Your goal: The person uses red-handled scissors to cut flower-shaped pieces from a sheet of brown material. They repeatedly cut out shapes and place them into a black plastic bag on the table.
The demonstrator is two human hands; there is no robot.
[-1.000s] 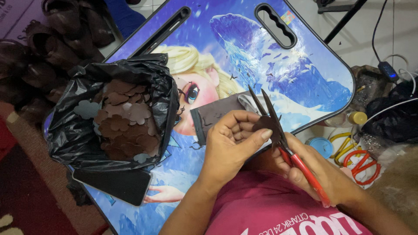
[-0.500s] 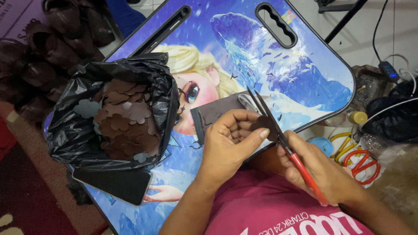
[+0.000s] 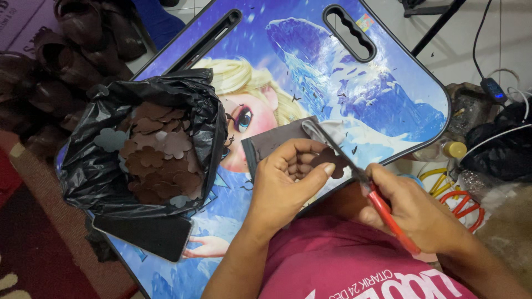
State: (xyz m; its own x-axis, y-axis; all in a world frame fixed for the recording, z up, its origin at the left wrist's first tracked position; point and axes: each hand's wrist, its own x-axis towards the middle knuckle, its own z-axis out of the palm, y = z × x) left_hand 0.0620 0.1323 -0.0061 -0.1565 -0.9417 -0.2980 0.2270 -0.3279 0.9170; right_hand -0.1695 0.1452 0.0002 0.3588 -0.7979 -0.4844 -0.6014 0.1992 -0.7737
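- The left hand (image 3: 285,185) had its fingers (image 3: 302,166) curled in and the thumb pressed across, pinching a small brown cut-out piece (image 3: 331,160) with a scalloped, flower-like edge.
- The right hand (image 3: 415,207) was closed round the red handles of a pair of scissors (image 3: 354,166); the blades ran up and to the left, passing right against the pinched piece. Motion blur hid how far apart the blades stood, so I cannot tell.
- Just beyond the left hand's knuckles lay a flat sheet of dark brown material (image 3: 277,141), touching the board and partly hidden by the hand.
- Both hands worked over a blue lap board (image 3: 388,94) with a cartoon picture, a handle slot at its far end and small dark snippets scattered over it.
- On the board's left side sat an open black plastic bag (image 3: 88,171) holding a heap of brown flower shapes (image 3: 160,158), with a grey one or two among them.
- A dark phone (image 3: 147,235) lay on the board just under the bag.
- Judging from this, a good many shapes were already cut and bagged, one was under the scissors, and the sheet still had uncut material left.
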